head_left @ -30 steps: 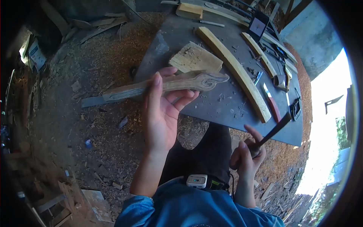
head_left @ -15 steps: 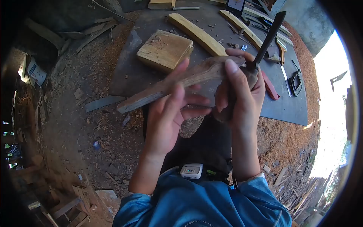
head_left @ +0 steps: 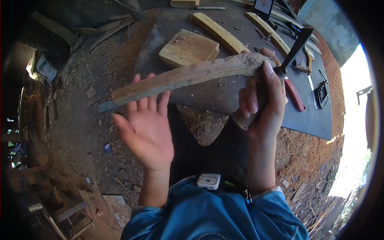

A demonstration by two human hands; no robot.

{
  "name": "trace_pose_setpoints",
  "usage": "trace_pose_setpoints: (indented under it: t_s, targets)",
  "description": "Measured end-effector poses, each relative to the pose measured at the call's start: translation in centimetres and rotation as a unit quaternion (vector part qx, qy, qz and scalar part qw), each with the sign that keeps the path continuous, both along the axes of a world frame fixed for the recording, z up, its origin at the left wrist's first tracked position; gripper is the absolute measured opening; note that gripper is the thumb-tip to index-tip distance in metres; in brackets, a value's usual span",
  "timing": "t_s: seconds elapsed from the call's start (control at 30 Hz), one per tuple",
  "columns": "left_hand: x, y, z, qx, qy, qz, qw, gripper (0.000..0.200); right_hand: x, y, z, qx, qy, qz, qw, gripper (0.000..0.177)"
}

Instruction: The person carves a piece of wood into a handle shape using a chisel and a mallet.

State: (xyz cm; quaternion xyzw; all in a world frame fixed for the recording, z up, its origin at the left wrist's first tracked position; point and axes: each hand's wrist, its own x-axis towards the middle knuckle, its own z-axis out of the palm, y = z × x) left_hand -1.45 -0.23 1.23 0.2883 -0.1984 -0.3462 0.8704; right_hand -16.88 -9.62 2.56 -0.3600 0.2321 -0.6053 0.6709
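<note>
My right hand [head_left: 272, 104] grips two things at once. Its thumb presses on the thick, rounded end of a long carved wooden stick [head_left: 188, 77]. In the same hand is a chisel [head_left: 297, 49], its dark flat blade pointing up and right and its handle running down through the fingers. The stick slants left across the view to a squared end. My left hand [head_left: 150, 134] is open, palm up and fingers spread, just below the left part of the stick. Its fingertips reach behind the wood and are partly hidden.
On the dark table [head_left: 192, 94] are a wooden block [head_left: 188, 48], a curved wooden piece [head_left: 220, 32], a red-handled tool [head_left: 295, 95], a black clamp [head_left: 322, 94] and a handsaw [head_left: 310, 60]. A phone [head_left: 263, 8] stands at the back. Wood shavings cover the ground.
My left hand has moved left and down and turned palm up with fingers opened. The stick has swung to a flatter angle, its left end rising. My right hand keeps its hold.
</note>
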Motion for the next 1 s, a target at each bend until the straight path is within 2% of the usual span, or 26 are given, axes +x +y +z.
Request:
trace_pose_setpoints:
  t_s: [0.07, 0.1, 0.13, 0.17, 0.2, 0.27, 0.3, 0.33, 0.4, 0.47, 0.57, 0.67, 0.73, 0.77, 0.9, 1.0]
  targets:
    - [0.2, -2.2, 3.4, -0.053, 0.115, -0.019, 0.992, 0.051, 1.2, 1.2, -0.4, 0.028, 0.035, 0.032, 0.998, 0.038]
    - [2.2, -3.4, 2.6, -0.166, 0.053, -0.111, 0.978, 0.049, 1.4, 1.6, -1.5, 0.003, 0.099, 0.07, 0.993, 0.04]
    - [5.5, -4.6, 1.3, -0.275, -0.014, -0.202, 0.94, 0.048, 1.9, 2.2, -1.2, 0.025, 0.146, 0.074, 0.986, 0.04]
    - [8.2, -5.9, 0.7, -0.375, -0.083, -0.289, 0.877, 0.047, 2.4, 2.8, -1.0, 0.016, 0.194, 0.057, 0.979, 0.042]
    - [9.9, -7.5, 1.9, -0.358, -0.128, -0.313, 0.87, 0.044, 2.6, 3.2, -0.9, 0.007, 0.242, 0.037, 0.97, 0.045]
    - [11.7, -9.8, 6.5, -0.319, -0.212, -0.363, 0.849, 0.04, 2.4, 3.4, -0.9, 0.009, 0.246, 0.022, 0.969, 0.046]
    - [9.6, -10.3, 8.6, -0.23, -0.231, -0.217, 0.92, 0.049, 1.8, 3.2, -0.8, 0.022, 0.235, 0.027, 0.971, 0.046]
    - [7.1, -10.9, 10.2, -0.133, -0.242, -0.064, 0.959, 0.06, 1.4, 3.0, -0.7, 0.036, 0.225, 0.031, 0.973, 0.045]
    - [6.8, -13.1, 11.3, -0.115, -0.294, -0.112, 0.942, 0.066, 1.0, 2.6, -0.4, 0.022, 0.237, 0.044, 0.97, 0.041]
    - [6.0, -14.8, 11.5, -0.102, -0.327, -0.11, 0.933, 0.068, 0.3, 2.1, 0.6, 0.018, 0.248, 0.082, 0.965, 0.041]
    - [5.0, -16.6, 10.7, -0.07, -0.307, -0.132, 0.94, 0.063, -0.1, 2.1, 0.9, 0.027, 0.262, 0.136, 0.955, 0.045]
    - [6.3, -18.4, 7.6, -0.121, -0.287, -0.225, 0.923, 0.061, -0.4, 2.4, 0.0, 0.043, 0.283, 0.158, 0.945, 0.045]
    - [6.3, -17.5, 6.5, -0.122, -0.28, -0.23, 0.924, 0.06, -0.6, 2.7, -0.4, 0.067, 0.289, 0.174, 0.939, 0.044]
    - [6.3, -17.4, 6.0, -0.14, -0.291, -0.21, 0.923, 0.059, -0.1, 3.0, -1.2, 0.064, 0.319, 0.145, 0.934, 0.045]
    - [4.0, -15.6, 6.8, -0.168, -0.292, -0.105, 0.936, 0.057, 1.2, 3.3, -1.4, 0.041, 0.31, 0.137, 0.94, 0.047]
    - [5.7, -16.2, 6.0, -0.178, -0.273, -0.178, 0.929, 0.056, 2.1, 3.1, -1.5, 0.017, 0.254, 0.142, 0.957, 0.046]
